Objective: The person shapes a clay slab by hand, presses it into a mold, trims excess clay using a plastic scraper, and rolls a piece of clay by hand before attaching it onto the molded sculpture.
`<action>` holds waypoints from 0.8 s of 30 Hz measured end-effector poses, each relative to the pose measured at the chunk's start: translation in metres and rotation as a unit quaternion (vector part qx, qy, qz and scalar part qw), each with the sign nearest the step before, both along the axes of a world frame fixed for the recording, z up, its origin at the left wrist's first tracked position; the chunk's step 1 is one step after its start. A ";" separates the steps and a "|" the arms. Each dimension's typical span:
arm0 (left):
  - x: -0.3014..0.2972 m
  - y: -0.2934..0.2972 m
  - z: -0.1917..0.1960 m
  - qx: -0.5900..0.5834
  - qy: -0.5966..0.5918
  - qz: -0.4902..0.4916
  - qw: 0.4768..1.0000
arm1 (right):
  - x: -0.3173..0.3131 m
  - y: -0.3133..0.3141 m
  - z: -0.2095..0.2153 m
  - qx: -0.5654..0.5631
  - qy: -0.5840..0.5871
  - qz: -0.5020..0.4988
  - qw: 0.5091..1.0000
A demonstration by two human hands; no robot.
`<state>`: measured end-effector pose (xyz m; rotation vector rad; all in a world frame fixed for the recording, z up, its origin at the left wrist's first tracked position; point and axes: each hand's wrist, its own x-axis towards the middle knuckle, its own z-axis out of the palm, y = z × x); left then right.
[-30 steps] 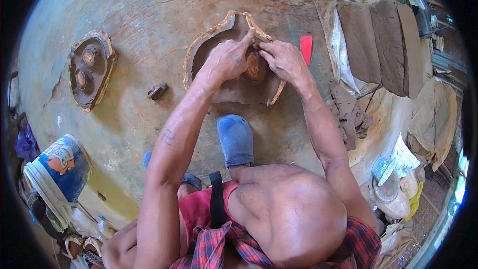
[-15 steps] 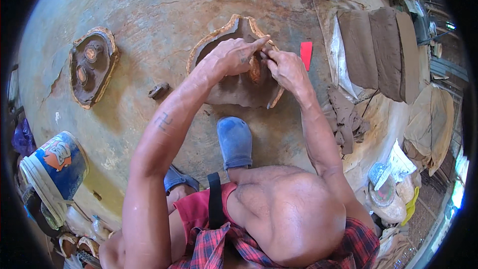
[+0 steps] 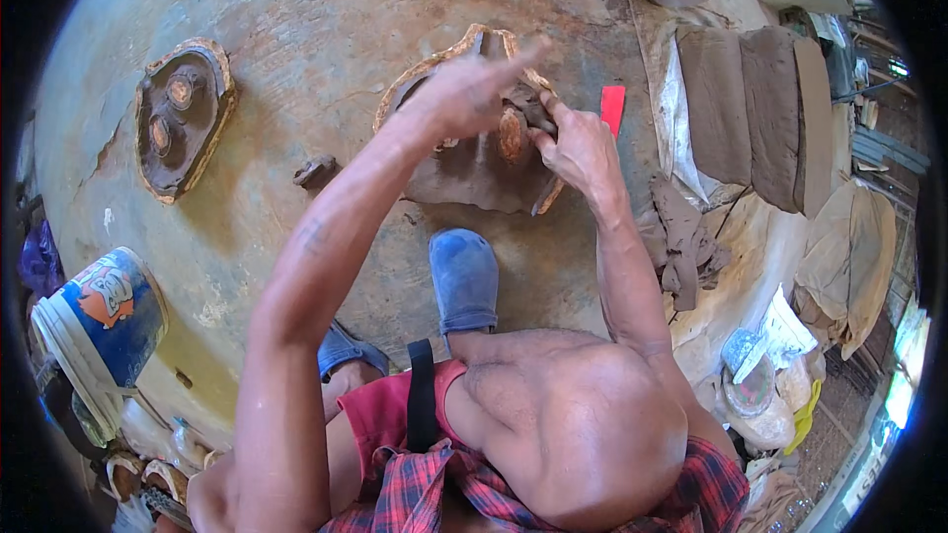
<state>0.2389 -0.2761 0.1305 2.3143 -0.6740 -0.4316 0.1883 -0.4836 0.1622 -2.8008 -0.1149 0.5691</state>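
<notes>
A heart-shaped wooden mould (image 3: 415,84) filled with brown clay (image 3: 474,178) lies on the ground in front of me. My right hand (image 3: 578,148) pinches a lump of clay at the mould's right side, beside a small round clay disc (image 3: 511,133). My left hand (image 3: 469,89) hovers above the mould with fingers stretched out, holding nothing that I can see. My blue shoe (image 3: 464,276) rests just below the mould.
A second clay-filled mould (image 3: 183,118) lies at the left, with a small clay lump (image 3: 314,172) between the two. A red flat tool (image 3: 613,107) sits right of the mould. Clay slabs (image 3: 750,109) are stacked at right; a blue-and-white bucket (image 3: 104,321) stands lower left.
My left hand has lifted off the clay and spread its fingers above the mould. My right hand stayed at the mould's right side, pinching clay.
</notes>
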 end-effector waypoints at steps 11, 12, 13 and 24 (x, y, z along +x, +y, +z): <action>-0.053 0.092 -0.079 -0.283 0.088 0.393 0.870 | 0.000 -0.003 -0.025 0.018 -0.015 0.077 0.997; -0.059 0.095 -0.089 -0.322 0.154 0.387 0.850 | 0.003 0.000 -0.025 0.016 0.015 0.083 0.996; -0.064 0.089 -0.092 -0.336 0.160 0.375 0.849 | 0.003 -0.003 -0.025 0.007 0.046 0.086 0.995; -0.073 0.086 -0.110 -0.450 0.222 0.389 0.773 | -0.006 -0.003 -0.018 0.050 0.060 0.064 0.995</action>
